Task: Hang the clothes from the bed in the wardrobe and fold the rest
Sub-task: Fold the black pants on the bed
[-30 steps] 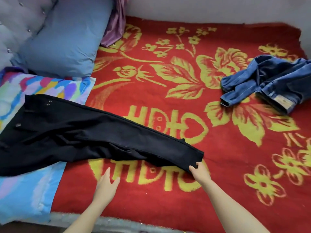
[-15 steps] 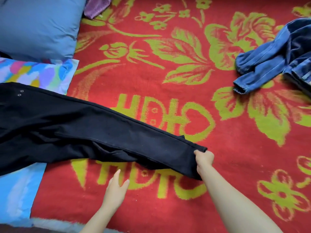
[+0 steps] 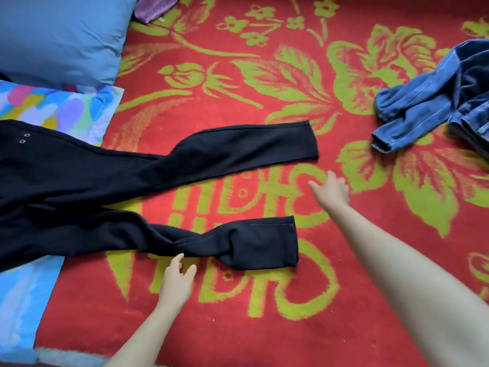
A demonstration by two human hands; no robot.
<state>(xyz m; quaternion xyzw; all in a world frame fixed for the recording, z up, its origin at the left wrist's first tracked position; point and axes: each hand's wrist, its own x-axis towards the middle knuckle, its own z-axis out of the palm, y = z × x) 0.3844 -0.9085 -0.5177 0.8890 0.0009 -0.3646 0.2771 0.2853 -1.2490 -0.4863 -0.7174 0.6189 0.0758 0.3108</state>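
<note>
Black trousers lie on the red and yellow flowered blanket, waist to the left, the two legs spread apart toward the right. The far leg lies flat. The near leg is twisted in the middle. My left hand is open, fingertips at the near leg's lower edge by the twist. My right hand hovers open between the two leg ends, holding nothing. Crumpled blue jeans lie at the right edge.
A blue pillow and a multicoloured pillow sit at the left, the trousers' waist lying over the coloured one. A purple cloth shows at the top. The bed's front edge runs along the bottom left.
My right hand let go of the trouser hem. The legs, stacked together before, now lie apart, the top one swung farther away. My left hand moved up to the near leg.
</note>
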